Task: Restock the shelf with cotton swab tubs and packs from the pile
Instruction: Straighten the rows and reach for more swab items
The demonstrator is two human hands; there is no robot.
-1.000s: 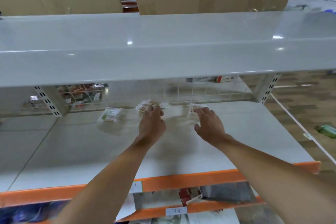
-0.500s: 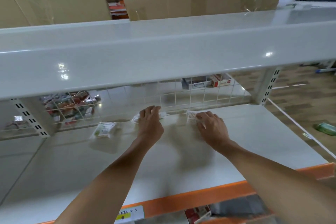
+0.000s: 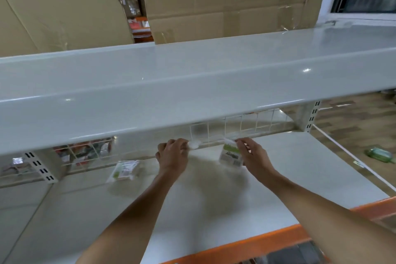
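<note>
White shelf (image 3: 278, 178) under the upper board: the right hand (image 3: 255, 156) pinches a light, crinkly swab pack (image 3: 230, 154) by its top edge at one o'clock, the left hand (image 3: 173, 154) curls around another pack (image 3: 194, 144) at twelve, and a third pack (image 3: 124, 170) lies at ten.

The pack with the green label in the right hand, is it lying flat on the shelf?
No: the right hand pinches the green-label pack by its top edge, so it hangs upright.

left hand (image 3: 172, 153) – bare | right hand (image 3: 255, 154) – bare forearms, sleeveless
</note>
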